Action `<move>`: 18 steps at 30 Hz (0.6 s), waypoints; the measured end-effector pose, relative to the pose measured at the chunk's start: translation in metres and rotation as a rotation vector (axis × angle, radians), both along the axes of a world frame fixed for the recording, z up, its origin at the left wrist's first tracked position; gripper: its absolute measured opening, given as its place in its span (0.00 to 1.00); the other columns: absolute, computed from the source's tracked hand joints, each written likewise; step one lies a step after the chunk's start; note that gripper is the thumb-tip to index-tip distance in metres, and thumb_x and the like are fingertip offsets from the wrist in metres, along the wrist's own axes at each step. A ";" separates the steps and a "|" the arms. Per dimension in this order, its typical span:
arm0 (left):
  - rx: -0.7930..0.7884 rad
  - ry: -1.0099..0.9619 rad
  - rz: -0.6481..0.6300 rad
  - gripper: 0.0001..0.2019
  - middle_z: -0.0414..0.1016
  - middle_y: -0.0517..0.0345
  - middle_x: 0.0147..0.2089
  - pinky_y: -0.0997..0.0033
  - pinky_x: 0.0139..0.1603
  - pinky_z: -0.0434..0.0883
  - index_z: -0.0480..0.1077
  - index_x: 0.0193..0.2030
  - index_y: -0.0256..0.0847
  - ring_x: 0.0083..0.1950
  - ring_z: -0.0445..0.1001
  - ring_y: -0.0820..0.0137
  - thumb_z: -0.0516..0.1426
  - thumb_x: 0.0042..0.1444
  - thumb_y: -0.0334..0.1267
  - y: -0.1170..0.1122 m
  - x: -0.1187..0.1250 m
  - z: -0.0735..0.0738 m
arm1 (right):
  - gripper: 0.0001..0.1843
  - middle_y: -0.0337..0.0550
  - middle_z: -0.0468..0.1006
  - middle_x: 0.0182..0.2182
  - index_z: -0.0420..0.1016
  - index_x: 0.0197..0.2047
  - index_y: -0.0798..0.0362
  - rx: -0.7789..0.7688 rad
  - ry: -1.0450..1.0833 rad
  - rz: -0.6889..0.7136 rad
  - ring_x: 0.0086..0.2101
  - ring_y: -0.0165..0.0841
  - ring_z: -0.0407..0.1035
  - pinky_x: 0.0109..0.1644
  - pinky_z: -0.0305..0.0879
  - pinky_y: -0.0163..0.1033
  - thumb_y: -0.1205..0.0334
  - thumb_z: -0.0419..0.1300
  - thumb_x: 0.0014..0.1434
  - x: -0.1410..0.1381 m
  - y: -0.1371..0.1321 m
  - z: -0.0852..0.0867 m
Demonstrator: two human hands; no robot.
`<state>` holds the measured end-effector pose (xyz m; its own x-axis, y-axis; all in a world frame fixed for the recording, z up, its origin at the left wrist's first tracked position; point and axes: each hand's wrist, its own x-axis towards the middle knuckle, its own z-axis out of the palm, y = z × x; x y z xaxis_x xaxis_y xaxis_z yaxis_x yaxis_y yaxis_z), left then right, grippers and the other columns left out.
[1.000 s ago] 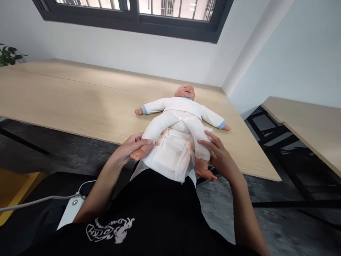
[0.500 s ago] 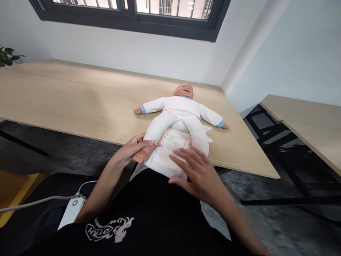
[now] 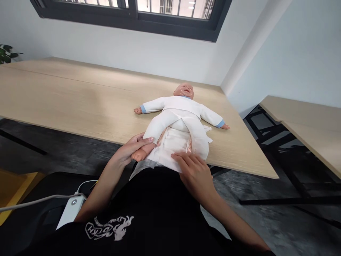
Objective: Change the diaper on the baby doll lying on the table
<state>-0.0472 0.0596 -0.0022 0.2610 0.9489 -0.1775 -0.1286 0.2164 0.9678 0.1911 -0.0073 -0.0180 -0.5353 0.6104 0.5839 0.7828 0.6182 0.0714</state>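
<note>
Since the doll's leg (image 3: 157, 128) is clenched by the left hand (image 3: 128, 150) and the diaper (image 3: 170, 142) is pressed by the right hand's (image 3: 195, 174) flat fingers, a slip could leave it misaligned.

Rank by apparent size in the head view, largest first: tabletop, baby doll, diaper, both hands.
1. wooden tabletop
2. baby doll
3. white diaper
4. left hand and right hand: about alike, so not ranked. Both are close to the camera, which makes them look larger.

dark-framed window (image 3: 130, 22), leafy plant (image 3: 5, 54), second wooden desk (image 3: 301, 117), white corded device (image 3: 70, 212)
</note>
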 end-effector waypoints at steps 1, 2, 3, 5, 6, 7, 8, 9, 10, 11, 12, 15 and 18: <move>-0.025 -0.003 -0.001 0.19 0.78 0.57 0.31 0.79 0.29 0.68 0.75 0.39 0.37 0.31 0.73 0.74 0.70 0.46 0.47 0.000 0.000 0.001 | 0.23 0.42 0.81 0.45 0.77 0.52 0.57 0.001 0.018 0.019 0.44 0.36 0.74 0.51 0.69 0.42 0.81 0.49 0.60 0.003 0.002 0.005; -0.042 -0.002 0.000 0.20 0.77 0.58 0.30 0.78 0.29 0.68 0.75 0.40 0.37 0.31 0.72 0.74 0.71 0.45 0.46 0.001 0.000 0.001 | 0.23 0.41 0.81 0.45 0.77 0.51 0.56 -0.004 0.030 0.037 0.42 0.35 0.74 0.50 0.68 0.41 0.81 0.50 0.60 0.006 0.006 0.010; -0.043 0.003 0.004 0.21 0.77 0.58 0.31 0.78 0.30 0.69 0.75 0.41 0.37 0.32 0.73 0.73 0.71 0.44 0.45 0.001 0.000 0.001 | 0.22 0.40 0.82 0.44 0.77 0.51 0.55 -0.010 0.042 0.053 0.41 0.35 0.74 0.49 0.67 0.40 0.80 0.51 0.60 0.010 0.011 0.016; 0.001 0.015 0.021 0.25 0.79 0.57 0.36 0.78 0.34 0.70 0.74 0.47 0.37 0.36 0.75 0.72 0.71 0.43 0.43 0.002 0.001 -0.001 | 0.19 0.40 0.82 0.43 0.79 0.51 0.52 -0.023 0.073 0.066 0.39 0.34 0.74 0.44 0.64 0.39 0.76 0.53 0.63 0.016 0.026 0.030; 0.025 0.016 0.032 0.28 0.80 0.56 0.41 0.78 0.36 0.71 0.73 0.52 0.37 0.38 0.76 0.72 0.71 0.43 0.42 0.002 0.001 -0.001 | 0.16 0.40 0.82 0.41 0.79 0.50 0.51 -0.030 0.097 0.054 0.37 0.34 0.74 0.41 0.62 0.38 0.73 0.55 0.64 0.019 0.037 0.039; 0.041 0.015 0.037 0.33 0.79 0.54 0.47 0.77 0.39 0.72 0.70 0.58 0.38 0.40 0.77 0.72 0.70 0.44 0.42 0.002 0.002 -0.002 | 0.14 0.40 0.82 0.40 0.80 0.48 0.50 -0.048 0.124 0.041 0.36 0.34 0.73 0.39 0.60 0.37 0.69 0.56 0.66 0.022 0.049 0.048; 0.044 0.014 0.031 0.38 0.78 0.52 0.52 0.76 0.41 0.73 0.65 0.65 0.40 0.40 0.77 0.72 0.69 0.45 0.41 0.001 0.003 -0.002 | 0.11 0.40 0.82 0.37 0.81 0.46 0.50 -0.075 0.162 0.007 0.34 0.34 0.72 0.36 0.57 0.36 0.65 0.56 0.68 0.024 0.064 0.058; 0.040 0.018 0.014 0.43 0.77 0.51 0.56 0.73 0.42 0.74 0.59 0.69 0.43 0.39 0.77 0.72 0.68 0.46 0.42 0.000 0.004 -0.002 | 0.11 0.40 0.82 0.37 0.81 0.44 0.51 -0.115 0.216 -0.017 0.34 0.33 0.72 0.36 0.55 0.36 0.60 0.57 0.69 0.026 0.080 0.068; 0.036 0.031 -0.009 0.46 0.75 0.49 0.59 0.71 0.43 0.75 0.54 0.73 0.45 0.38 0.77 0.72 0.68 0.48 0.42 -0.002 0.005 -0.002 | 0.12 0.41 0.81 0.37 0.81 0.44 0.52 -0.186 0.248 -0.018 0.35 0.33 0.71 0.37 0.55 0.35 0.58 0.57 0.69 0.027 0.097 0.078; 0.044 0.050 -0.032 0.48 0.73 0.47 0.62 0.69 0.43 0.76 0.51 0.75 0.47 0.39 0.77 0.71 0.67 0.49 0.42 -0.003 0.006 -0.002 | 0.14 0.41 0.80 0.35 0.81 0.42 0.54 -0.241 0.285 -0.020 0.34 0.32 0.70 0.37 0.54 0.34 0.55 0.57 0.70 0.028 0.115 0.086; 0.069 0.077 -0.048 0.49 0.71 0.46 0.64 0.67 0.45 0.76 0.49 0.76 0.48 0.41 0.77 0.70 0.67 0.50 0.43 -0.004 0.007 -0.002 | 0.16 0.42 0.78 0.32 0.81 0.41 0.55 -0.284 0.316 -0.029 0.32 0.31 0.68 0.37 0.54 0.34 0.53 0.58 0.69 0.028 0.133 0.093; 0.177 0.193 -0.092 0.47 0.69 0.42 0.67 0.65 0.52 0.75 0.49 0.76 0.46 0.53 0.77 0.62 0.66 0.52 0.45 -0.006 0.008 -0.004 | 0.18 0.43 0.75 0.30 0.80 0.39 0.57 -0.413 0.385 -0.041 0.32 0.32 0.66 0.39 0.57 0.35 0.51 0.57 0.68 0.028 0.183 0.100; 0.225 0.303 -0.138 0.46 0.74 0.43 0.61 0.63 0.53 0.75 0.46 0.75 0.44 0.56 0.77 0.59 0.65 0.55 0.47 -0.009 0.008 -0.005 | 0.13 0.46 0.77 0.36 0.79 0.39 0.57 -0.545 0.406 -0.081 0.38 0.36 0.68 0.46 0.62 0.38 0.54 0.62 0.63 0.025 0.217 0.089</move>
<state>-0.0389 0.0504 -0.0071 0.3563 0.9326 -0.0575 0.1851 -0.0102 0.9827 0.2164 0.2095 0.0709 -0.2792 0.9031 0.3263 0.7271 0.4208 -0.5425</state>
